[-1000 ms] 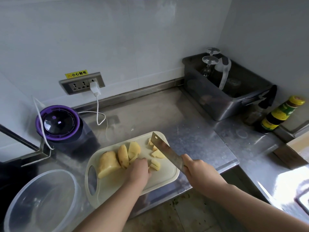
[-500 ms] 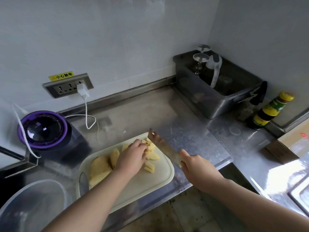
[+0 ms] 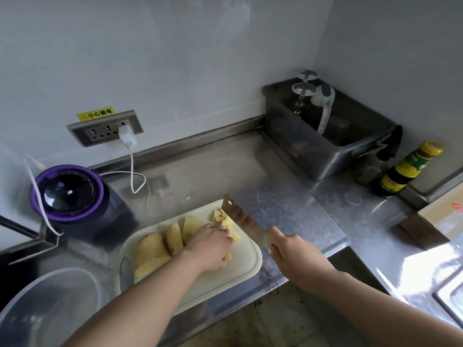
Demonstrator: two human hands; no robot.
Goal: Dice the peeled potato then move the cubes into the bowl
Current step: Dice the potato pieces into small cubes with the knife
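A white cutting board point(image 3: 240, 269) lies near the counter's front edge. Several large peeled potato slices point(image 3: 160, 246) lean together on its left half. Small yellow potato cubes point(image 3: 224, 220) are piled at the board's far right, against the flat of a cleaver point(image 3: 244, 222). My right hand point(image 3: 292, 251) grips the cleaver's handle, blade pointing away to the left. My left hand point(image 3: 211, 244) lies knuckles-up over the cubes, fingers curled around some of them. A clear plastic bowl point(image 3: 37, 296) sits at the lower left, nothing visible inside it.
A purple-rimmed appliance point(image 3: 66, 192) stands left of the board, its white cable point(image 3: 131, 169) running to a wall socket. A steel tub point(image 3: 325, 136) with upturned glasses fills the back right corner. A sauce bottle point(image 3: 406, 169) and a cardboard box point(image 3: 441, 219) stand at right.
My left hand moved from the board's near side up to the cubes and gathers them against the cleaver. The blade stays on the cubes' right side. The camera shifted slightly.
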